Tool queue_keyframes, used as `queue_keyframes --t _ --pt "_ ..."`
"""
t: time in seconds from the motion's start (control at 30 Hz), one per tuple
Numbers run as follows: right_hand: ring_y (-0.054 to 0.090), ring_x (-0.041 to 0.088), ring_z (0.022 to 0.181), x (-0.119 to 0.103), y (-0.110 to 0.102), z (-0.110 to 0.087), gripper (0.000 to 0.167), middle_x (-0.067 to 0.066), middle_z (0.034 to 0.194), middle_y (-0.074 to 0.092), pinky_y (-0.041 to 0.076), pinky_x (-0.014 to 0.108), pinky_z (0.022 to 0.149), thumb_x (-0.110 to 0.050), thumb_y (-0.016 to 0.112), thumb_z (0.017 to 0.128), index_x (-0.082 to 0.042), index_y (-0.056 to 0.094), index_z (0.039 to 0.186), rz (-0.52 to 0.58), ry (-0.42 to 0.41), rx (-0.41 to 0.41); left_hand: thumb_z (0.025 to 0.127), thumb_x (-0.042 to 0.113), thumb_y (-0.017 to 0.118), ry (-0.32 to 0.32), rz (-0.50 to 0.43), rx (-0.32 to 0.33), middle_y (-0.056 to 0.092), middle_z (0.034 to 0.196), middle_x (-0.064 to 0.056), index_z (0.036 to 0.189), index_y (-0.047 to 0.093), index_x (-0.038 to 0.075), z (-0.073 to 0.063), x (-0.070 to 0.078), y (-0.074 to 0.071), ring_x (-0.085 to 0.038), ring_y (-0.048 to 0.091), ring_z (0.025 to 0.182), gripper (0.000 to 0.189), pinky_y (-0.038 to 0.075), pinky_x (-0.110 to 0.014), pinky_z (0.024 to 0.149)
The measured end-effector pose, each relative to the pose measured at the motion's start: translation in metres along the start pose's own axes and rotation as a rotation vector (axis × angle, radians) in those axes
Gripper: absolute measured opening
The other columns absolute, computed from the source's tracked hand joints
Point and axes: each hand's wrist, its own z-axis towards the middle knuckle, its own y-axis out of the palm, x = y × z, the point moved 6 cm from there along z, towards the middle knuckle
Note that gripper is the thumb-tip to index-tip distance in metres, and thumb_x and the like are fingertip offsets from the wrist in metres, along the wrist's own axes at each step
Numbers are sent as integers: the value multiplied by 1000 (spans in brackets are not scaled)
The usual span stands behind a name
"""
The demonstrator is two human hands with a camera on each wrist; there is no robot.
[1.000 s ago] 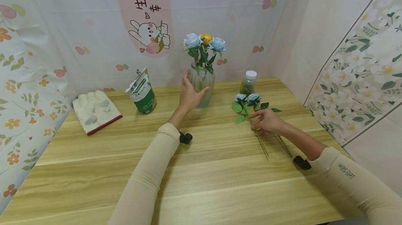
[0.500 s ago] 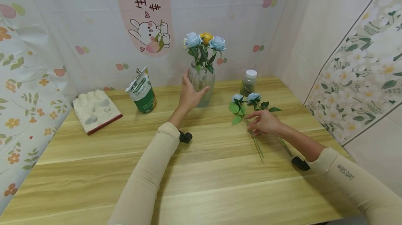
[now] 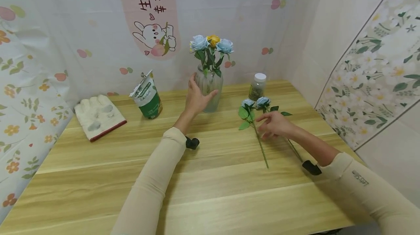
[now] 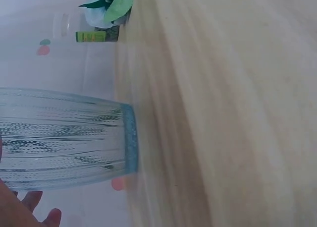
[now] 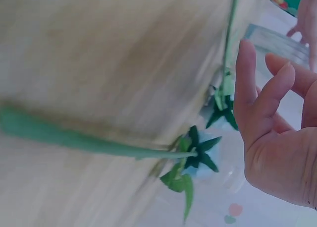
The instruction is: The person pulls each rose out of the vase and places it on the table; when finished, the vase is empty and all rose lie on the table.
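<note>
My left hand (image 3: 197, 100) grips a ribbed clear glass vase (image 3: 213, 91), thumb across its front and fingers on its left side. Upright in the vase stand two light-blue roses (image 3: 225, 46) and a yellow rose (image 3: 213, 40). The vase lies sideways across the left wrist view, its base on the table. On the right, my right hand (image 3: 277, 124) hovers with loose fingers beside the stem of a blue rose (image 3: 261, 147) lying on the table. In the right wrist view its fingers (image 5: 246, 68) pinch nothing. A second blue rose (image 3: 263, 102) lies partly under that hand.
A white-capped jar (image 3: 257, 87) stands behind the loose roses. Left of the vase are a green-and-white pouch (image 3: 149, 100) with a clip and a white work glove (image 3: 100, 116). Printed cloth hangs behind the wooden table (image 3: 210, 198).
The left loose rose has shifted slightly left and come to lie on the table, and my right fingers have let go of its stem. My left hand stays on the vase.
</note>
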Motion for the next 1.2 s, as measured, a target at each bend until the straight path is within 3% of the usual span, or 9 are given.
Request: queue_keyframes --t 0.23,0.43,0.7,0.97,1.2 --pt "73 31 77 -21 2 5 47 23 109 69 46 29 48 -12 66 94 3 53 137 11 -21 16 81 55 77 14 -22 8 27 156 -15 154 12 13 5 7 -3 -35 34 141 107 33 -54 109" --pt "71 39 84 -43 9 13 46 26 109 67 48 27 48 -14 66 94 2 55 136 22 -64 14 80 53 78 38 -6 17 34 148 -15 153 17 12 10 12 -6 -33 37 138 104 34 -54 107" --pt "72 33 80 -87 13 36 39 22 112 68 51 29 50 -14 64 96 -1 59 132 23 -166 62 77 54 81 -11 -84 3 28 157 -10 152 17 15 12 7 -7 -28 30 144 106 30 -47 113" --pt "72 22 77 -129 6 63 34 17 119 68 52 28 52 -17 61 99 -5 62 130 49 -246 198 75 44 86 18 -107 41 32 154 -12 150 18 13 12 7 -7 -28 35 140 106 32 -45 112" --pt "68 31 94 -145 -1 81 33 13 123 65 54 33 59 -18 57 101 -7 61 132 165 -244 325 77 41 85 28 -99 27 30 153 -12 151 15 14 12 10 -1 -29 35 140 106 32 -47 112"
